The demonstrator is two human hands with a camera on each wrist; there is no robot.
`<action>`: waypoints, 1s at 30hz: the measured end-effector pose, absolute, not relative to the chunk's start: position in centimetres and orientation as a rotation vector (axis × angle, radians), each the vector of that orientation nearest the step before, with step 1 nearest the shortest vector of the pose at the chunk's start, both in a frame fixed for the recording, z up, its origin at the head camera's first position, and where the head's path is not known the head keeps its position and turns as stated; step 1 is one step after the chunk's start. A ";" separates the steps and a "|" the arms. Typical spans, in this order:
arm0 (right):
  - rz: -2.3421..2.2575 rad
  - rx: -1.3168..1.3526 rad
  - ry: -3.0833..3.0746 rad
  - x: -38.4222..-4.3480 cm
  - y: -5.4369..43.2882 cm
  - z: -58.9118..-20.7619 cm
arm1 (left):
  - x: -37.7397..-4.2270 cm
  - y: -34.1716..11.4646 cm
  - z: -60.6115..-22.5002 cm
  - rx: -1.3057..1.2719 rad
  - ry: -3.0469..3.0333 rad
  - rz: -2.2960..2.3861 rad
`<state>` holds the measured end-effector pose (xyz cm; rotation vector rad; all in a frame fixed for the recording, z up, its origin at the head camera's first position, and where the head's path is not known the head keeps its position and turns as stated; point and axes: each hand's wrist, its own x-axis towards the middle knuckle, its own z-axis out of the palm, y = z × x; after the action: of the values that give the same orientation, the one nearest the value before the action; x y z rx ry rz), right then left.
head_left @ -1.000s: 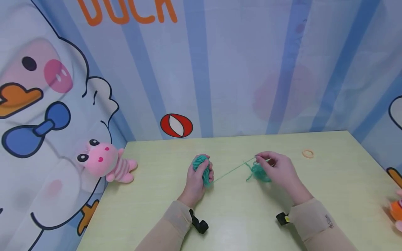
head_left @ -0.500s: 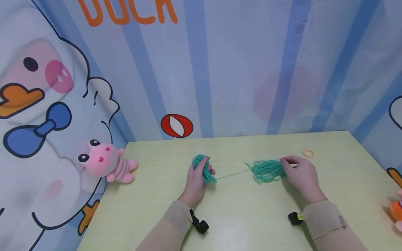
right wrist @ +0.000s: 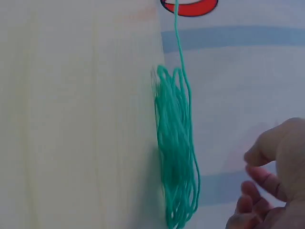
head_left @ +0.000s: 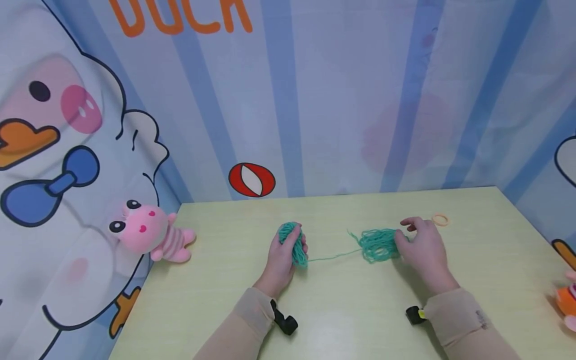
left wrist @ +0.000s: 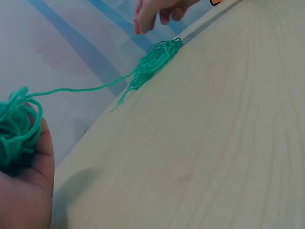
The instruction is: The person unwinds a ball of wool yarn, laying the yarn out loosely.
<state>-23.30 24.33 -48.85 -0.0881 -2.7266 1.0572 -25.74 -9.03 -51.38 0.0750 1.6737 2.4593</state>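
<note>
My left hand (head_left: 276, 262) grips a wound bundle of green yarn (head_left: 287, 232), thumb across its front. From the bundle a single strand (head_left: 335, 257) runs over to a loose, looped pile of the same yarn (head_left: 378, 246) on the table. Just right of that pile is my right hand (head_left: 426, 256), thumb and fingers apart with nothing between them. The left wrist view has this hand (left wrist: 155, 14) above the pile, separate from it. Seen from the right wrist, the looped yarn (right wrist: 175, 148) is stretched out long beside my loosely bent fingers.
Behind my right hand, a thin orange ring (head_left: 440, 220) lies on the pale wooden table (head_left: 342, 310). A pink striped plush toy (head_left: 150, 232) leans at the left edge, and an orange toy (head_left: 567, 301) is partly visible at far right. A printed cloth backdrop (head_left: 333, 100) rises behind.
My right hand drew yarn rightward, spreading the pile into longer loops, then let go and lifted slightly. The strand between bundle and pile has gone slack. My left hand stays nearly in place.
</note>
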 end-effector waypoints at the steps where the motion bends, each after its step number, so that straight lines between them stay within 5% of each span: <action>1: 1.089 -0.035 -2.686 -23.2 23.6 -48.7 | -25.7 -9.0 -51.4 0.083 1.674 2.458; 14: 1.512 0.651 -2.897 -21.6 12.2 -48.8 | -25.5 -9.0 -51.0 0.128 1.680 2.463; 30: 1.563 0.361 -2.683 -21.7 15.6 -46.6 | -25.8 -8.8 -51.8 0.180 1.733 2.452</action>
<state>-21.67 15.56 -46.55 0.3605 -2.6827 1.5630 -25.75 -8.82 -51.76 0.1796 1.7326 2.4524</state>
